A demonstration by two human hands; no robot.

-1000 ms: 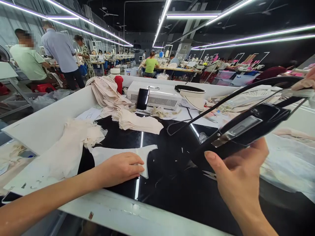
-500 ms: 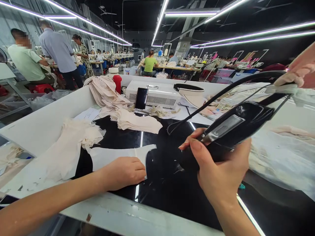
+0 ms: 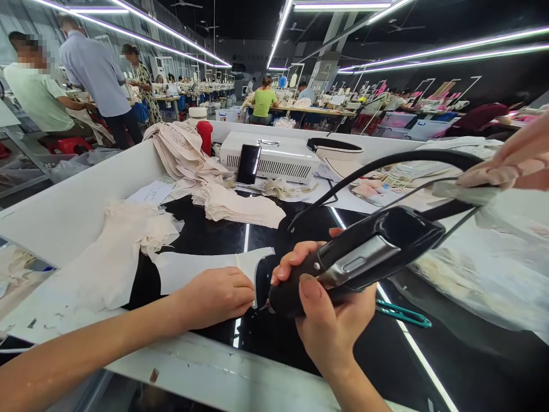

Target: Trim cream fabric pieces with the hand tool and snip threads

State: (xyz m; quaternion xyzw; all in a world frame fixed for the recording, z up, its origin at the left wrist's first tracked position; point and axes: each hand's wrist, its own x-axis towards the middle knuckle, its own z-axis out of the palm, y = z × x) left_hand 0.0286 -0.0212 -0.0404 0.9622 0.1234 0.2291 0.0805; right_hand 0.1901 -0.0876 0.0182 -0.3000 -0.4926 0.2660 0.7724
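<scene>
Black and glossy, the hand tool sat right in the middle of the action, tilted above the dark tabletop, its nose aimed down and left, close by the white piece; whether the two touched was too hidden to call. The right hand had it firmly, thumb along the near side and fingers wrapped round the far one. And the left hand? Lying over the white piece, fingers curled near its right end, though whether they pinched the edge, I could not tell. From the tool's back, a black cable arched up to another person's hand at the upper right, its fingers closed around it. Just right of the right hand lay teal snips. Out to the left, a heap of pale cloth; farther back, a cream stack, then a phone leaning before a white box, with a red container to its left. Beyond it all, a person in a lime-green top sat at a worktable.
</scene>
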